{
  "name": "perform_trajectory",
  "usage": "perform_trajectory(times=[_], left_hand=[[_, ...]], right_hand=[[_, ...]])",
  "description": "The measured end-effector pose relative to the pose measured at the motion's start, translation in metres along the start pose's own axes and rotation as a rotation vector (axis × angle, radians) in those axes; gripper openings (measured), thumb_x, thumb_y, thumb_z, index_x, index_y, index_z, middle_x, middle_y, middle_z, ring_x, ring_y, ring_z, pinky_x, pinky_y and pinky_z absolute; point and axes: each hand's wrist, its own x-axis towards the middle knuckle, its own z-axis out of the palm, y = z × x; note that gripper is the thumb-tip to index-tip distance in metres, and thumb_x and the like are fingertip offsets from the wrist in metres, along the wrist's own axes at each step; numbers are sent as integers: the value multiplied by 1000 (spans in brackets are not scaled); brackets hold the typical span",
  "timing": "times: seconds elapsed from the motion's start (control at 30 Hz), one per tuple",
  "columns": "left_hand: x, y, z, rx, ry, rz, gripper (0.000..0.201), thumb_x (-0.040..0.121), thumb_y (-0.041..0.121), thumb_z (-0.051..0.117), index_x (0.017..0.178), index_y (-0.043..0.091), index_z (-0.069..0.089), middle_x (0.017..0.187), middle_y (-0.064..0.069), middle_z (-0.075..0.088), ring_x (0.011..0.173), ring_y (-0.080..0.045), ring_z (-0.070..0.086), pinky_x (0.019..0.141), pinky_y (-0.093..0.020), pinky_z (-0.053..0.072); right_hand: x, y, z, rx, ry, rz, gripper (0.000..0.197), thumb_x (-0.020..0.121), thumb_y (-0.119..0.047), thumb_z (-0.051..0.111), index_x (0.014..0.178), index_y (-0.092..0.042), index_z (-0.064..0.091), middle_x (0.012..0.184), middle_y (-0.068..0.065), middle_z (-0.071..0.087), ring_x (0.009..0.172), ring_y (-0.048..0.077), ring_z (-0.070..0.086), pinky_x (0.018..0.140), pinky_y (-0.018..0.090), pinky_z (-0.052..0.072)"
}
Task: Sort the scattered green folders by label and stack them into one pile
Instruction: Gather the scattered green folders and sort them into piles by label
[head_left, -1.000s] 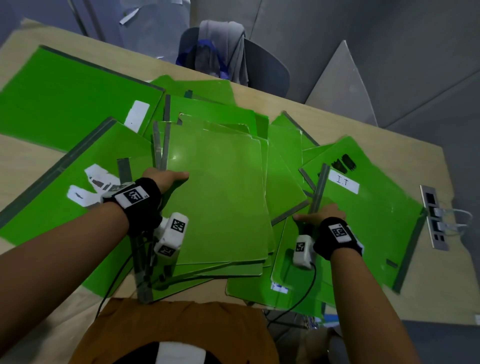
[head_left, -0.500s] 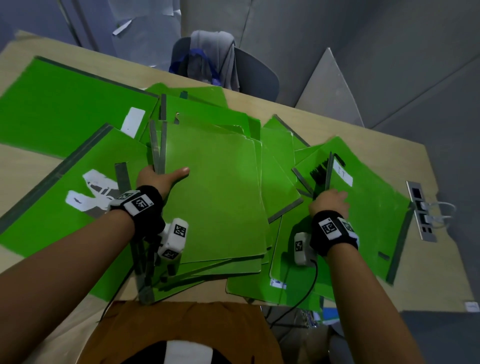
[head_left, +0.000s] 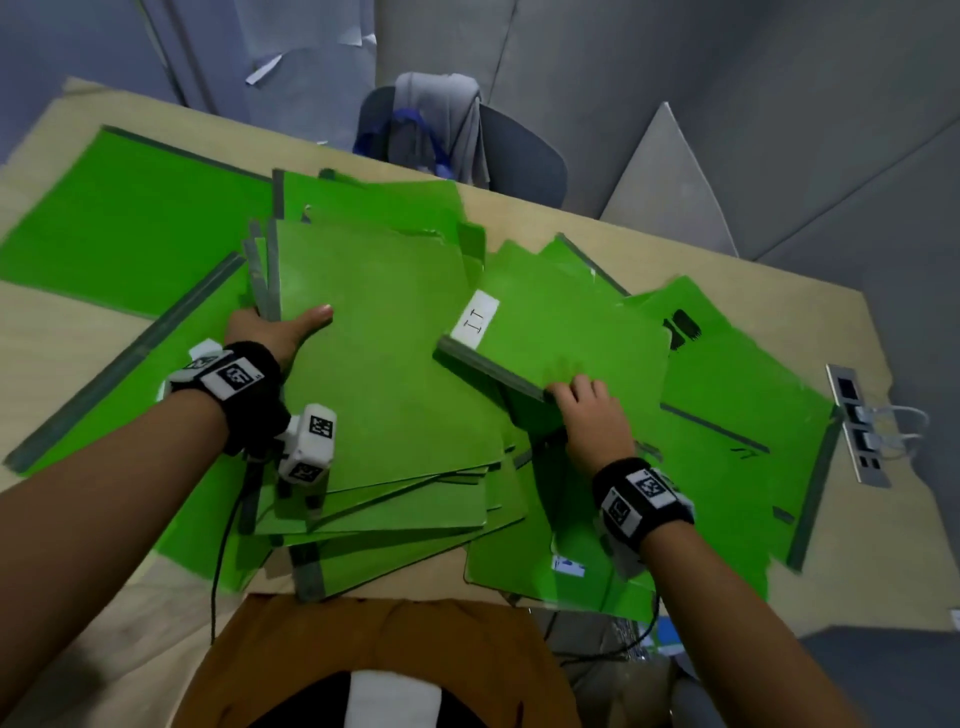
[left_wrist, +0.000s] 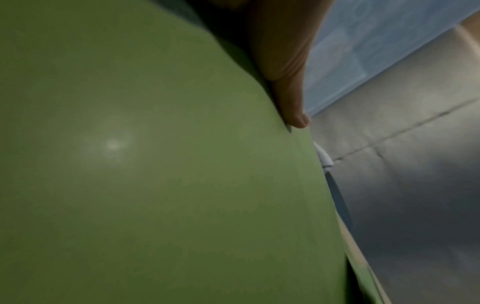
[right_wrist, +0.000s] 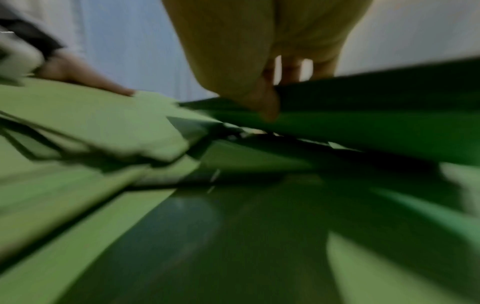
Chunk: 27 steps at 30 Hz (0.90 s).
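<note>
Several green folders lie scattered over a wooden table (head_left: 727, 280). At the middle sits a rough pile of green folders (head_left: 384, 364). My left hand (head_left: 275, 330) grips the pile's left edge, thumb flat on the top cover (left_wrist: 130, 164), the other fingers hidden beyond the edge. My right hand (head_left: 584, 410) grips the grey spine of a green folder with a white "IT" label (head_left: 566, 322) and holds it lifted and tilted beside the pile; the right wrist view is blurred, with the thumb under the folder's edge (right_wrist: 363, 98).
More green folders lie at the far left (head_left: 130, 228) and at the right (head_left: 743, 415). A metal socket strip (head_left: 857, 421) with plugged cables sits at the table's right edge. A chair (head_left: 467, 135) draped with clothes stands behind the table.
My right hand has lifted the "IT" folder by its spine off the right-hand folders and swung it left toward the pile. My left hand has kept its grip on the pile's edge.
</note>
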Motion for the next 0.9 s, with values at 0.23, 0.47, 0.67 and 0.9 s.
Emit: perform_trajectory(times=[0.23, 0.47, 0.67, 0.9], left_hand=[[5, -15, 3, 49, -21, -61, 104, 65, 63, 75, 138, -2, 40, 129, -23, 55, 111, -43, 55, 86, -50, 49], [9, -20, 3, 68, -41, -60, 106, 64, 66, 73, 138, -2, 41, 131, -22, 54, 113, -43, 54, 88, -52, 48], [11, -21, 1, 84, -52, -72, 109, 62, 70, 72, 139, 1, 40, 128, -21, 55, 109, -44, 54, 89, -55, 48], [11, -22, 2, 114, -54, -63, 112, 59, 74, 70, 140, 2, 39, 133, -21, 53, 113, -45, 53, 91, -57, 46]], right_hand=[[-3, 20, 2, 429, -36, 824, 71, 79, -47, 68, 135, -16, 39, 141, 17, 34, 132, 36, 30, 103, 56, 36], [4, 69, 31, 862, -258, 1171, 130, 20, -71, 85, 126, -6, 48, 122, 26, 58, 92, 45, 66, 69, 70, 49], [10, 82, -8, 1365, 376, 1048, 19, 85, -27, 70, 93, -14, 59, 87, 0, 55, 85, 22, 55, 71, 34, 51], [11, 83, -16, 1425, 264, 915, 47, 90, -20, 64, 134, -9, 52, 119, 2, 53, 109, 21, 48, 94, 38, 42]])
